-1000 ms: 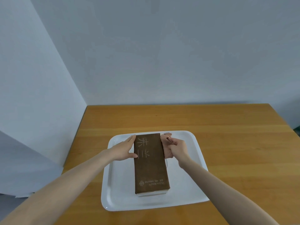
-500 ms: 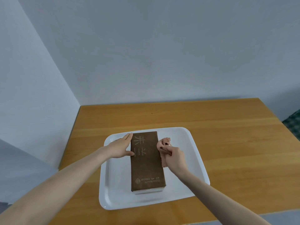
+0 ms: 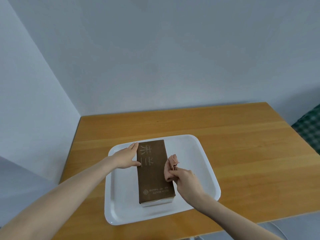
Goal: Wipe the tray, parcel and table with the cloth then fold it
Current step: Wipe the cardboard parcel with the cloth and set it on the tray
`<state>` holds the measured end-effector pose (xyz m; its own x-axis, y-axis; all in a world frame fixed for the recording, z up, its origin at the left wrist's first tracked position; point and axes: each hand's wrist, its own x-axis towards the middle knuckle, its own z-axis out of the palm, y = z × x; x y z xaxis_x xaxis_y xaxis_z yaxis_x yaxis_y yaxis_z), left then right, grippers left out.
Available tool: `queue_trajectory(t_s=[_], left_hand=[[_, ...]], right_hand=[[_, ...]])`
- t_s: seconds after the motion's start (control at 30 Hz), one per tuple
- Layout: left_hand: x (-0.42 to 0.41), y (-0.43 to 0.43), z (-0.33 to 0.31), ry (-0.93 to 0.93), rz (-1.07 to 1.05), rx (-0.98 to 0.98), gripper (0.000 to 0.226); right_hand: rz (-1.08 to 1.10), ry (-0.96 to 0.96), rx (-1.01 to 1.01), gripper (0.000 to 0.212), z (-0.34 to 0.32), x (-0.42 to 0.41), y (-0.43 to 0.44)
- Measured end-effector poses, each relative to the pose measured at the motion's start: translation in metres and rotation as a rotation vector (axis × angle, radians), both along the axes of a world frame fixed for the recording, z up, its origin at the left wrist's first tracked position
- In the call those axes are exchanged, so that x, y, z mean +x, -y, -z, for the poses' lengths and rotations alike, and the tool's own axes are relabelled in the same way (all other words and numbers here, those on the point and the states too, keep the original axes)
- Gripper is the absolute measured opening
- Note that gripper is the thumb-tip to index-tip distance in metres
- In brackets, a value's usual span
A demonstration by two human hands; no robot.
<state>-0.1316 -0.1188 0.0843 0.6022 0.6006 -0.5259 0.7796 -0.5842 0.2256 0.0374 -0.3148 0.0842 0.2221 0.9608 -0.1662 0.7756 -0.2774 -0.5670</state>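
Observation:
A long brown parcel (image 3: 153,177) with pale lettering lies lengthwise in a white tray (image 3: 195,156) on the wooden table (image 3: 242,146). My left hand (image 3: 127,155) rests flat against the parcel's far left side, fingers extended. My right hand (image 3: 186,179) grips a small crumpled pink cloth (image 3: 170,164) and presses it against the parcel's right side about midway along. Part of the cloth is bunched inside the fist.
Grey walls close in behind and to the left of the table. A green checked fabric (image 3: 310,129) shows past the table's right edge. The table's near edge runs just below the tray, and a thin white cable (image 3: 278,229) lies beyond it.
My right hand has slid the cloth along the parcel's right side toward me. The left hand has stayed at the far left side. The camera has tilted, shifting the view.

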Motion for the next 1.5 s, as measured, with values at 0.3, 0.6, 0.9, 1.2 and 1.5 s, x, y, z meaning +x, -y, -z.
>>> queue_trajectory(t_s=[0.3, 0.6, 0.9, 1.2, 1.5], left_hand=[[-0.001, 0.000, -0.002, 0.002, 0.008, -0.017, 0.091], [-0.002, 0.001, -0.001, -0.014, -0.026, -0.022, 0.090], [-0.003, 0.000, -0.001, -0.003, -0.019, -0.015, 0.090], [-0.002, -0.001, 0.000, 0.002, 0.015, 0.010, 0.091], [-0.005, -0.008, 0.003, -0.024, 0.100, 0.080, 0.089]], right_hand=[[-0.365, 0.233, 0.162, 0.041, 0.000, 0.001, 0.027], [-0.052, -0.155, 0.148, 0.032, -0.010, 0.030, -0.072], [-0.301, 0.241, 0.060, 0.039, -0.008, 0.011, -0.080], [-0.417, 0.275, 0.052, 0.041, 0.000, 0.000, -0.069], [-0.171, -0.127, -0.006, 0.048, -0.018, 0.013, -0.095]])
